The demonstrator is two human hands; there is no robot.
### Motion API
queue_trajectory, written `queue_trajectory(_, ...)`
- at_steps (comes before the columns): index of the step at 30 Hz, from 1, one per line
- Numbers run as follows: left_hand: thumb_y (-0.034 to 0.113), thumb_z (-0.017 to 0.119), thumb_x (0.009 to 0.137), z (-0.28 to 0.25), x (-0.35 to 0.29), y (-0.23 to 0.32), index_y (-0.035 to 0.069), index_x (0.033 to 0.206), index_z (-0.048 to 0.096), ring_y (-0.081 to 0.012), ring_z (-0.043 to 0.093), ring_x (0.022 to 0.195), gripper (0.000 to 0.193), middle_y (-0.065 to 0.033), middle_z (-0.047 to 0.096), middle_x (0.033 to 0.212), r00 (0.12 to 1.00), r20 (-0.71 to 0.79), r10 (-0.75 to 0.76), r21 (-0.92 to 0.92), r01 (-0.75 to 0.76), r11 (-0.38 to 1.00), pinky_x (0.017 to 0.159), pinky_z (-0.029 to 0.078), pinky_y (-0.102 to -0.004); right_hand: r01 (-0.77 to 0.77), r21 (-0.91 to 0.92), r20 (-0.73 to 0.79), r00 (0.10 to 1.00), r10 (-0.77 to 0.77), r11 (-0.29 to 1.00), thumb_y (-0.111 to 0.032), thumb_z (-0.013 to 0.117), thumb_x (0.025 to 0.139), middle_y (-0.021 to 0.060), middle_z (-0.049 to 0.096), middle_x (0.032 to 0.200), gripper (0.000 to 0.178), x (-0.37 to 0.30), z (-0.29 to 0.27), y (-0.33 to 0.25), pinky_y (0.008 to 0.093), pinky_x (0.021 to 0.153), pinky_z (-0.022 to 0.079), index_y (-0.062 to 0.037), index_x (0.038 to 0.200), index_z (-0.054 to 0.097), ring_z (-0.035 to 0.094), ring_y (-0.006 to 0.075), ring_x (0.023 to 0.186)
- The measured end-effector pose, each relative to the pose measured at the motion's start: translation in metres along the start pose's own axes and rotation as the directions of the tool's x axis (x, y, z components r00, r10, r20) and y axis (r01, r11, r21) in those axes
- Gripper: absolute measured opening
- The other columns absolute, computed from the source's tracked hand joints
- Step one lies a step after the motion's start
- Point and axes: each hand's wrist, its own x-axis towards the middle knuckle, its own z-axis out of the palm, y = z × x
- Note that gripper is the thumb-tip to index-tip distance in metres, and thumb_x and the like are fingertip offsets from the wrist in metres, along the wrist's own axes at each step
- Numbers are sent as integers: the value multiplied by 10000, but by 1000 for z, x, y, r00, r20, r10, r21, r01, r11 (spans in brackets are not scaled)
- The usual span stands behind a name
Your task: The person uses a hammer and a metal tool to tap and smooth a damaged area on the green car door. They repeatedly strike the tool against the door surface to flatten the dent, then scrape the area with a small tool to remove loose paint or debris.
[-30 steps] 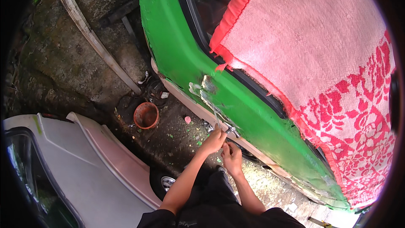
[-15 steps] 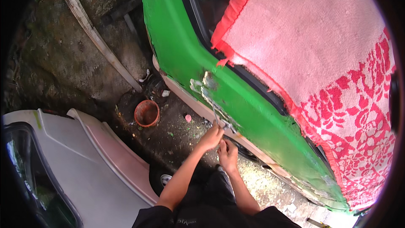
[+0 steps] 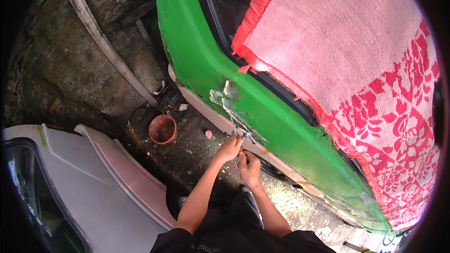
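A green car body [image 3: 197, 47] lies ahead and to my right, its lower side marked by a strip of chipped paint and bare, pale patches [image 3: 228, 94]. My left hand [image 3: 229, 149] is closed around a slim grey metal rod-like tool [image 3: 234, 124], whose thin end points up at the damaged strip. A shiny metal fitting shows just beside my left fingers. Right below it, my right hand [image 3: 250, 169] has its thumb and fingers pinched together near the tool's lower end. A small yellowish bit shows at those fingertips, too small to name.
A pink and red patterned towel [image 3: 328, 42] drapes over the green car's windows. To my left stands a grey car body [image 3: 103, 192]. An orange-brown pot [image 3: 162, 139] and a pink cap-like piece [image 3: 208, 134] rest on the dirty ground. A long curved strip [image 3: 101, 37] leans at upper left.
Both hands have shifted slightly up and left, with the tool still in the left one. More of the metal fitting shows beside the left fingers. The view has moved slightly.
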Motion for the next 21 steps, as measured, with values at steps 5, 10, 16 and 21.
queue_trajectory(5, 283, 386, 982, 40, -16, -8, -98, 979, 522, -488, 598, 894, 404, -334, 602, 886, 897, -246, 367, 45, -367, 929, 766, 468, -525, -88, 134, -27, 995, 92, 987, -165, 596, 962, 95, 624, 612, 236, -16, -14, 0, 309, 510, 446, 54, 993, 678, 568, 128, 516)
queue_trajectory(10, 301, 373, 993, 10, 2, -18, -74, 1060, 478, -483, 607, 853, 395, -296, 630, 837, 983, -147, 109, -10, -112, 994, 745, 476, -518, 29, -25, 12, 1000, -29, 999, -151, 596, 968, 66, 636, 636, 217, 4, 3, 0, 283, 500, 438, 44, 998, 687, 553, 102, 510)
queue_trajectory(16, 280, 368, 988, 13, -1, 0, -115, 1017, 539, -499, 552, 1042, 431, -366, 565, 1102, 981, -132, 140, -54, -148, 987, 867, 433, -509, -41, 56, 10, 999, 40, 998, -184, 589, 974, 63, 593, 590, 248, 2, -9, -4, 317, 499, 424, 45, 970, 682, 540, 112, 518)
queue_trajectory(21, 285, 374, 988, 26, 1, -16, -113, 981, 556, -510, 546, 1033, 438, -404, 499, 1190, 980, -169, 104, -92, -120, 988, 896, 420, -514, -70, 99, 36, 997, 66, 993, -192, 579, 982, 51, 596, 595, 257, -6, -8, 1, 312, 498, 428, 40, 972, 689, 546, 104, 522)
